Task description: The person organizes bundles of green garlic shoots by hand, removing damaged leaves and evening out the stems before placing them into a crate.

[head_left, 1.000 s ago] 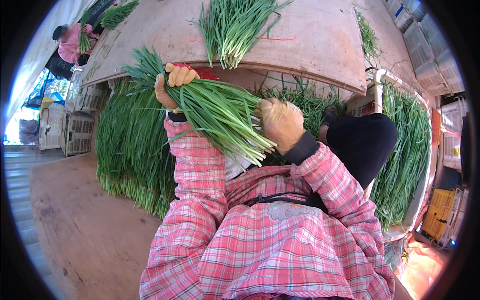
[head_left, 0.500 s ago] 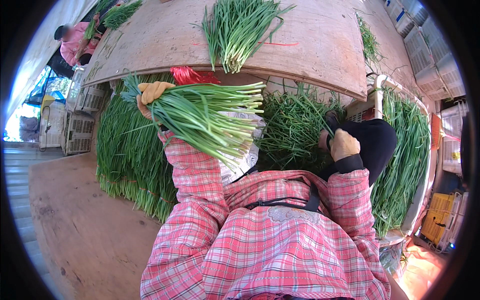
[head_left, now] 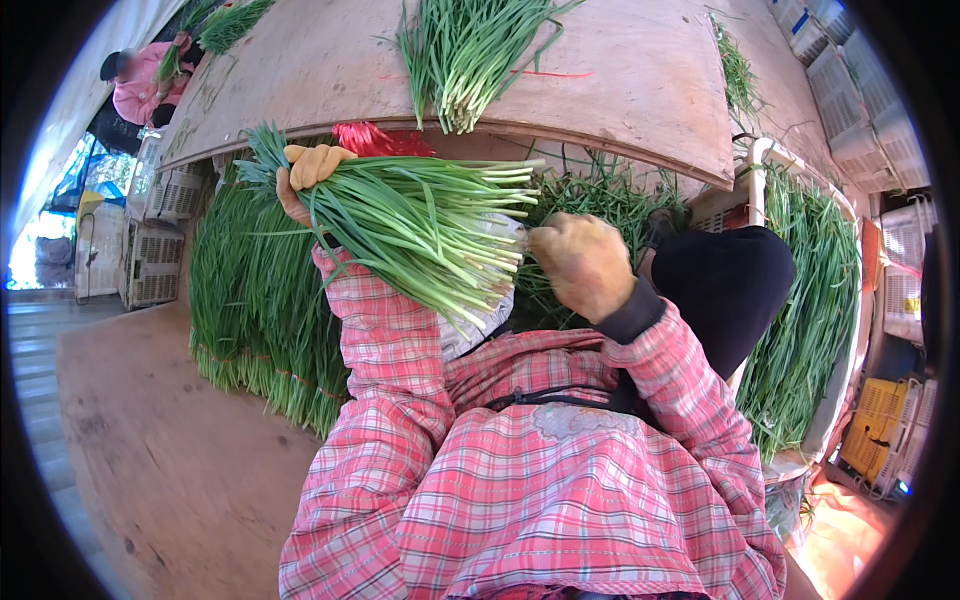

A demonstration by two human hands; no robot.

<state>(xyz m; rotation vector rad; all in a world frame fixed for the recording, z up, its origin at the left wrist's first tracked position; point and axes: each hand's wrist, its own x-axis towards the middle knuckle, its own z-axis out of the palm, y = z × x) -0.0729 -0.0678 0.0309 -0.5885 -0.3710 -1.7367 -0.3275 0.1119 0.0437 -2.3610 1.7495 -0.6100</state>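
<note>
My left hand (head_left: 308,180), in a tan glove, is closed round the leafy end of a thick bunch of garlic chives (head_left: 420,225). The bunch lies sideways in front of me, its pale cut ends pointing right. Close to those ends is my right hand (head_left: 583,265), its fingers curled; whatever they hold, if anything, is hidden. Below and behind the right hand spreads a heap of loose green leaves (head_left: 610,185).
A wooden board (head_left: 640,110) ahead carries another chive bunch (head_left: 465,70). Red ties (head_left: 380,140) hang at its edge. Tied bunches (head_left: 255,290) stand at left; a white crate (head_left: 757,190) of chives is at right. A person in pink (head_left: 145,90) works far left.
My right hand has moved left and up from the loose leaves beside my knee to the stem ends of the bunch. The left hand keeps its grip with little movement.
</note>
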